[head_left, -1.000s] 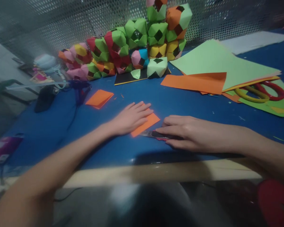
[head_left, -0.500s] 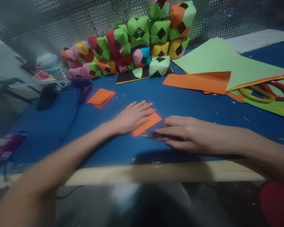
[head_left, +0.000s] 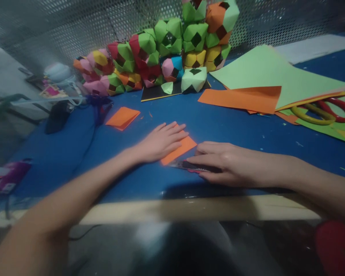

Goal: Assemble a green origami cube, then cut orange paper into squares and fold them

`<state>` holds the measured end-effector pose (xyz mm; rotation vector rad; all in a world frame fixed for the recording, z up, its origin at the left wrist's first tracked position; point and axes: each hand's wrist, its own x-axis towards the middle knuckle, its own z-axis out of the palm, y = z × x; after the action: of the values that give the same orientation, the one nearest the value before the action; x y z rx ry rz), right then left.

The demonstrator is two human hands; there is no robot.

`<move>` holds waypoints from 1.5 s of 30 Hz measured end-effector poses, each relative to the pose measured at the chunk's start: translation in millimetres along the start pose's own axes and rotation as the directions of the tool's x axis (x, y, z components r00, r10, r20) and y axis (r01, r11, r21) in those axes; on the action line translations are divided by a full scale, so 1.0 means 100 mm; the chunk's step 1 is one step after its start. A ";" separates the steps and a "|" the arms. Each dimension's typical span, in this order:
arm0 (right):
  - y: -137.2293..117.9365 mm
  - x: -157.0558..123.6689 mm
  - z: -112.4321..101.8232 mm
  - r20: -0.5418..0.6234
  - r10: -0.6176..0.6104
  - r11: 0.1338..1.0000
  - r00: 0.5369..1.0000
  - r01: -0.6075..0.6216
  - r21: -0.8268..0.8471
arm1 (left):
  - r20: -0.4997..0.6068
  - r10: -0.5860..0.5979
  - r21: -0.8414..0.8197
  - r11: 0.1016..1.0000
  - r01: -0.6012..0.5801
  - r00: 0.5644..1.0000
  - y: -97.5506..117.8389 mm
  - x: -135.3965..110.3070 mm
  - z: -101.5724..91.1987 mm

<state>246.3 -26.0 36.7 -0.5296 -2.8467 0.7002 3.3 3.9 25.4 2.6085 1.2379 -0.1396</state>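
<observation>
My left hand (head_left: 162, 142) lies flat with its fingers stretched out, pressing an orange piece of paper (head_left: 186, 145) against the blue tabletop. Part of that paper is hidden under the palm and fingers. My right hand (head_left: 222, 163) is closed around a utility knife (head_left: 186, 165) with a dark and red body. Its blade points left and rests along the paper's lower right edge, near the bottom corner. To the left, beyond my left hand, sits a folded orange paper (head_left: 123, 118).
Folded paper blocks (head_left: 143, 50) in many colours are stacked against a perforated metal panel. At right lie green sheets (head_left: 270, 74), an orange strip (head_left: 241, 99) and scissors (head_left: 314, 114) with yellow and red handles. A pale table edge (head_left: 172, 211) runs along the front.
My right hand and the knife have shifted very slightly left along the paper's edge. My left hand and the paper stay in place.
</observation>
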 end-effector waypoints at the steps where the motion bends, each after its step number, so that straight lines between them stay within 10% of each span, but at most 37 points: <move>1: 0.00 0.00 0.00 -0.002 0.001 1.000 1.000 -0.001 -0.002 | 0.000 0.003 0.001 1.000 -0.003 1.000 0.00 0.00 0.00; 18: -0.03 -0.04 -0.09 -0.012 -0.002 0.999 1.000 0.003 0.048 | -0.002 0.002 -0.001 1.000 -0.002 1.000 -0.02 -0.01 0.01; 25: 0.46 -0.22 -0.27 -0.318 0.260 0.950 0.912 -0.301 -0.086 | -0.048 0.007 -0.026 1.000 -0.009 0.999 -0.02 -0.01 0.02; 32: 0.73 -0.26 -0.20 -0.347 0.458 0.812 0.818 -0.544 -0.210 | -0.208 0.006 -0.092 0.995 -0.026 0.978 0.00 -0.04 0.02; 45: 0.56 -0.09 -0.09 -0.473 0.170 0.922 0.865 -0.308 -0.232 | -0.277 -0.276 -0.260 0.944 0.205 0.920 0.07 -0.20 -0.09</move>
<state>273.5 20.6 17.0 -0.9700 -2.4738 0.1330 -3.8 -12.9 39.1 2.3316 1.5772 0.3636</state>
